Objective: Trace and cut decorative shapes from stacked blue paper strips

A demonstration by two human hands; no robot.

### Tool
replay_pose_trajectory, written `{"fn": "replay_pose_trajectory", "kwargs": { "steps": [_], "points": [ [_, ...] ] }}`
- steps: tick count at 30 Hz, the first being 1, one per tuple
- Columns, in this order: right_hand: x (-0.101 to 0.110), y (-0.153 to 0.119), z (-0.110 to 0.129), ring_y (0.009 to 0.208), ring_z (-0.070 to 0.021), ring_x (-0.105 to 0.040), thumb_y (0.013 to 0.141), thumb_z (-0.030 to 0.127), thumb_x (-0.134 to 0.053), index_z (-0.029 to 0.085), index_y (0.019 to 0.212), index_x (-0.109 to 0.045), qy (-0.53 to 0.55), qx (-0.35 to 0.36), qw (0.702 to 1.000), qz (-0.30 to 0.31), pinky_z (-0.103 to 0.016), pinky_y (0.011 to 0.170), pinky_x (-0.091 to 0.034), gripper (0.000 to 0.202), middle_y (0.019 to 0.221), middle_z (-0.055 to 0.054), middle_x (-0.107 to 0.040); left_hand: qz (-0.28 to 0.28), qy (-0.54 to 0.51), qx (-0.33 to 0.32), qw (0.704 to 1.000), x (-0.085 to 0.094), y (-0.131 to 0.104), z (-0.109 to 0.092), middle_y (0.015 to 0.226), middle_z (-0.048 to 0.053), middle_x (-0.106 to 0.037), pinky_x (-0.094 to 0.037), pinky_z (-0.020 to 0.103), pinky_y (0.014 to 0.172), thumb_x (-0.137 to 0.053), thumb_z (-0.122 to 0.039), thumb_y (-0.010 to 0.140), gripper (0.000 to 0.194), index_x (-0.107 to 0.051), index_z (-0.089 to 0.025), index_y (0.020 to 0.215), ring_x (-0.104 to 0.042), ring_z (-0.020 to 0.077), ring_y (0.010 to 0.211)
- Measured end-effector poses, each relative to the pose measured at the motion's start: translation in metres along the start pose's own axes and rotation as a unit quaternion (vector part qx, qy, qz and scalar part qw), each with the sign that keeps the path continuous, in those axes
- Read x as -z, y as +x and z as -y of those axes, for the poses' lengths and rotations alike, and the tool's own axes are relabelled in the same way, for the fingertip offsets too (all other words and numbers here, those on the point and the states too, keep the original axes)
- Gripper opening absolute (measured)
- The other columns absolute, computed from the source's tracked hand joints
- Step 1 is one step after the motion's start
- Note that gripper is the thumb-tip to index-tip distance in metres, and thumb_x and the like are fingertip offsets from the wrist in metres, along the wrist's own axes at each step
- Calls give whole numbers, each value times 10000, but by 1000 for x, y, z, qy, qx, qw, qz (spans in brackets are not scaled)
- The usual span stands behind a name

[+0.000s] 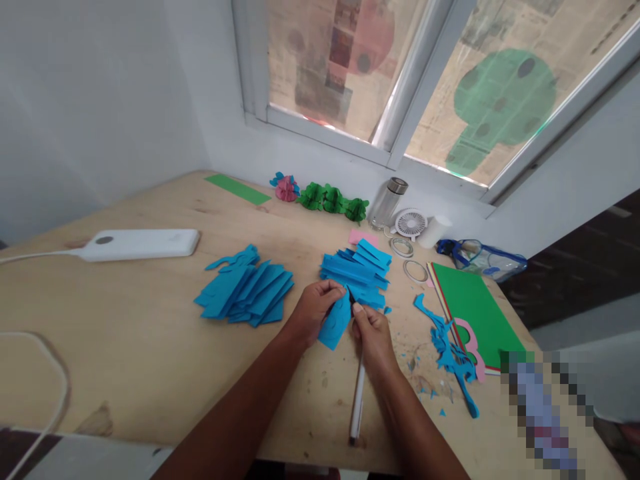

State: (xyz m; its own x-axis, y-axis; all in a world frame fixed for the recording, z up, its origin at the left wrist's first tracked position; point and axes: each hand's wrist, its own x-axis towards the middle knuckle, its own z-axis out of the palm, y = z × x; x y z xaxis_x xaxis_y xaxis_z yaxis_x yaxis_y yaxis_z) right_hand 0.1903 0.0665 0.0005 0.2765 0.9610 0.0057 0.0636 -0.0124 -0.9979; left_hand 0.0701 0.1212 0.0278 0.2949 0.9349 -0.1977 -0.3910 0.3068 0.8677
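Note:
A blue paper piece (336, 325) with curved lines on it is pinched by my left hand (316, 303) at its upper edge. My right hand (373, 328) is closed around a small dark tool (351, 297), whose tip meets the paper's right edge. Most of that tool is hidden by my fingers, so its kind is unclear. Just beyond my hands lies a pile of blue paper pieces (355, 270). To their left sits another stack of blue paper pieces (245, 293). Below my right hand a white pen (357, 407) rests on the table.
Blue paper scraps (447, 347) and a pink cutout (470, 343) lie right, by green sheets (480, 310). Tape rolls (415, 271), a fan (411, 223), a bottle (389, 203) and paper ornaments (333, 199) stand behind. A white power strip (145, 244) is left.

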Motion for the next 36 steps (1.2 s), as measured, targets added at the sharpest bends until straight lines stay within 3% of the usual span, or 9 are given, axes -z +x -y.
{"fn": "replay_pose_trajectory", "kwargs": {
  "steps": [16, 19, 23, 28, 36],
  "points": [
    [1, -1, 3, 426, -80, -228, 747, 655, -612, 185, 584, -547, 2, -11, 1000, -7, -236, 431, -165, 501, 445, 85, -306, 26, 20, 3, 999, 5, 0, -5, 470, -57, -484, -311, 206, 422, -709, -273, 608, 158, -587, -175, 586, -385, 82, 428],
    [2, 1, 3, 442, -86, -245, 759, 650, -600, 176, 613, -594, 6, 0, 1000, -26, -235, 441, -192, 496, 465, 77, -325, 14, -16, -9, 1000, 5, 4, 0, 512, -47, -522, -359, 208, 457, -744, -294, 613, 196, -595, -166, 617, -438, 88, 465],
    [-1, 0, 4, 464, -94, -278, 764, 616, -603, 172, 678, -634, 15, 11, 999, -40, -233, 455, -233, 453, 498, 64, -380, -36, -116, -73, 990, 4, 10, 6, 634, -20, -600, -438, 223, 548, -787, -346, 618, 267, -621, -165, 724, -537, 107, 564],
    [-5, -1, 5, 526, -103, -351, 651, 452, -741, 183, 631, -585, 7, 17, 999, -40, -226, 486, -293, 312, 545, 48, -451, -46, -185, -109, 976, 1, 10, 6, 646, -39, -588, -456, 213, 579, -811, -345, 623, 297, -600, -171, 739, -549, 93, 579],
    [10, 9, 10, 480, -90, -319, 643, 402, -713, 188, 602, -560, 29, 16, 995, -99, -236, 480, -263, 266, 504, 71, -397, -28, -72, -57, 995, -4, 3, 3, 645, -14, -650, -463, 226, 550, -829, -272, 551, 282, -618, -156, 697, -562, 103, 548]
  ]
}}
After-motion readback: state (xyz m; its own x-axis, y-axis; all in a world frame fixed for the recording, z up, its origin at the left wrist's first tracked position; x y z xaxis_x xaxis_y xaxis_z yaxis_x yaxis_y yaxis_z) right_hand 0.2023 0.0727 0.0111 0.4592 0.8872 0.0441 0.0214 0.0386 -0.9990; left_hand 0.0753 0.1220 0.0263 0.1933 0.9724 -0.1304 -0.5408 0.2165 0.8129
